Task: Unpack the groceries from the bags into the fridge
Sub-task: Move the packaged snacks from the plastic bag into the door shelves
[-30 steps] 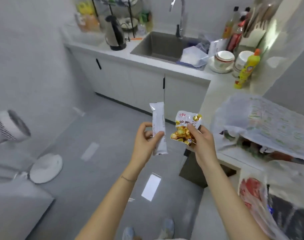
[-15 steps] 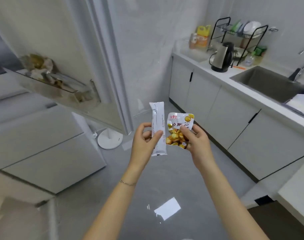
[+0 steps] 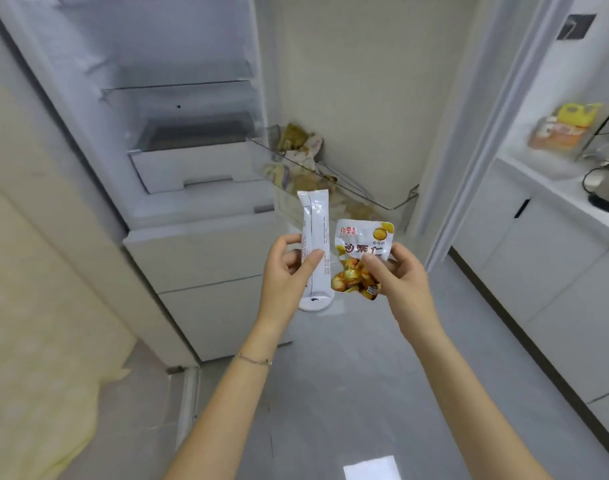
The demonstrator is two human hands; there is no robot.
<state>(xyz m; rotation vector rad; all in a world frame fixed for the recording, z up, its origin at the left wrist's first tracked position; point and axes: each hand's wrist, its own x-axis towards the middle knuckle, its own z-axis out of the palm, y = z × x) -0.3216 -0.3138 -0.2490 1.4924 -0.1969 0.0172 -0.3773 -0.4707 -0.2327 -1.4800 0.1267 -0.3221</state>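
The left hand (image 3: pixel 285 271) has its grip pinched on a long white packet (image 3: pixel 315 233), which stands upright, long axis vertical. The right hand (image 3: pixel 400 275) pinches a chestnut pouch (image 3: pixel 361 244), label upward. Both are held before the open fridge (image 3: pixel 192 133). They seem light, soft and slippery, so the middle is the best hold.

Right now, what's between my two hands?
In the head view, just the long white packet, held by the left hand, and beside it the yellow snack packet, pinched by the right hand.
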